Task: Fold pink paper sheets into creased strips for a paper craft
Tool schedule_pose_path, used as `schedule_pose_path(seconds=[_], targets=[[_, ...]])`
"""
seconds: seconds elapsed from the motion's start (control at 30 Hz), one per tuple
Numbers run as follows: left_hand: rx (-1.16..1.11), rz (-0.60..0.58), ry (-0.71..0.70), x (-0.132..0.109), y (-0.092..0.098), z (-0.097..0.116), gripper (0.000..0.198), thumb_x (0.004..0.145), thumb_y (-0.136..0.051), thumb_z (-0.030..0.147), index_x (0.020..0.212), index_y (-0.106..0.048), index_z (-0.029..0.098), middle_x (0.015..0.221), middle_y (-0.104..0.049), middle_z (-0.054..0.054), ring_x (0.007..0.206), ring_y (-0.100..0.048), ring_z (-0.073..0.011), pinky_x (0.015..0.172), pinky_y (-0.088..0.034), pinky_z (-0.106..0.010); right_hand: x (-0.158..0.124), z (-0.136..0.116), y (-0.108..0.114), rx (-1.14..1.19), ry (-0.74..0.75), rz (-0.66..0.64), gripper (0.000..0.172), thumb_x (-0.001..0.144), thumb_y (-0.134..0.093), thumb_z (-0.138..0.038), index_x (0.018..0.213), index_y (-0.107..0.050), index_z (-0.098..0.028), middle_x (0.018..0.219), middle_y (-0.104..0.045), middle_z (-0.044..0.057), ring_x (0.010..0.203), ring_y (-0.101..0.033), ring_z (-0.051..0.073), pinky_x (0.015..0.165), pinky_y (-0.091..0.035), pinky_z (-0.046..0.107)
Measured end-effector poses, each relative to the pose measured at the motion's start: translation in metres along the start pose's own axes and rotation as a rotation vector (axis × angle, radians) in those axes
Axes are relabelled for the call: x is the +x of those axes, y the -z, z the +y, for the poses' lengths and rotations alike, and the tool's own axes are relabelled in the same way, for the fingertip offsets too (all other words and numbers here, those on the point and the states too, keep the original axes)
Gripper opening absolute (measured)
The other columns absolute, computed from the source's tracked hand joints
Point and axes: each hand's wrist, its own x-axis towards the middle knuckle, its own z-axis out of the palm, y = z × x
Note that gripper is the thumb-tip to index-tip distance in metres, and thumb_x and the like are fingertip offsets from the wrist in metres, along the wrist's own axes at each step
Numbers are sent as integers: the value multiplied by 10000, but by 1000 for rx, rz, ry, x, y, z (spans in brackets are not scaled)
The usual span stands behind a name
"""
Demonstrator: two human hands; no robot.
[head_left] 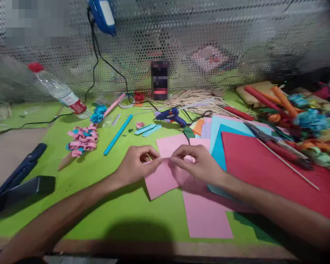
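My left hand (136, 163) and my right hand (198, 163) meet over the green table (112, 212), each pinching the top edge of a small pink paper sheet (161, 179) held just above the surface. Fingertips of both hands nearly touch at the sheet's upper edge. More pink paper (206, 214) lies flat below and behind it. A red sheet (264, 168) and a blue sheet (222, 146) lie to the right under my right forearm.
A blue glue gun (170, 115) and wooden sticks (192, 99) lie behind. A paper flower on a stick (82, 141), a blue paper tube (118, 134) and a tipped water bottle (57, 90) lie left. Dark tools (19, 183) sit at far left; paper flowers (305, 121) pile right.
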Motion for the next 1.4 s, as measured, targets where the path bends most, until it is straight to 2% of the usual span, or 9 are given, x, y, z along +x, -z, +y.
schedule_pose_path(seconds=[0.2, 0.57, 0.8, 0.9, 1.0, 1.1, 1.17, 1.27, 1.4], targets=[[14, -40, -35, 1, -8, -6, 98, 845, -667, 245, 885, -717, 172, 773, -707, -2, 648, -586, -98, 591, -454, -191, -5, 2, -5, 30, -75, 14, 137, 861, -671, -292, 795, -704, -177, 706, -713, 4, 629, -625, 113, 571, -444, 220], [-43, -12, 12, 4, -3, -8, 132, 849, -669, 282, 832, -674, 151, 769, -685, -19, 647, -607, -110, 562, -456, -195, -4, 4, -7, 102, -104, 6, 166, 843, -677, -319, 775, -665, -168, 670, -670, 4, 594, -584, 107, 553, -420, 227], [-120, -1, 89, 17, 10, -23, 127, 798, -686, 253, 807, -644, 134, 670, -668, -19, 575, -636, -128, 543, -507, -218, 5, 9, 6, 194, -94, 129, 235, 753, -688, -281, 652, -496, -190, 560, -436, -77, 496, -377, 61, 468, -278, 211], [-158, 58, 72, 19, 12, -26, 157, 831, -670, 289, 862, -652, 136, 715, -685, -30, 619, -651, -132, 562, -512, -220, 7, 11, 7, 220, -119, 117, 252, 740, -699, -290, 651, -485, -192, 551, -402, -86, 491, -337, 57, 466, -248, 210], [-108, -6, 39, 16, 9, -24, 193, 843, -679, 314, 919, -696, 138, 753, -694, -37, 618, -623, -117, 536, -476, -203, 6, 12, 4, 262, -140, 69, 269, 742, -726, -324, 670, -504, -192, 549, -431, -83, 489, -365, 61, 472, -272, 210], [-121, -54, 33, 13, 6, -21, 197, 843, -694, 335, 832, -703, 138, 697, -670, -21, 559, -584, -97, 508, -451, -195, 6, 11, 5, 300, -144, 54, 246, 770, -733, -384, 769, -593, -181, 666, -597, -31, 573, -524, 96, 522, -379, 219], [-182, 16, 48, 14, 7, -20, 235, 851, -690, 371, 811, -680, 140, 662, -646, -7, 516, -569, -92, 478, -438, -195, 8, 10, 9, 287, -153, 18, 269, 768, -748, -419, 816, -649, -173, 767, -674, 10, 644, -603, 127, 558, -438, 232], [-230, 130, 84, 19, 11, -23, 292, 850, -685, 432, 832, -648, 143, 646, -627, 0, 492, -583, -110, 439, -420, -207, 10, 10, 15, 255, -192, -56, 310, 756, -769, -457, 721, -673, -164, 651, -667, 11, 557, -604, 127, 511, -446, 232], [-35, 161, 37, 20, 12, -26, 342, 867, -663, 457, 1029, -666, 155, 811, -694, -48, 681, -666, -163, 573, -497, -250, 11, 12, 16, 250, -202, -29, 357, 738, -789, -494, 667, -687, -159, 572, -654, 13, 498, -598, 121, 474, -449, 221]])
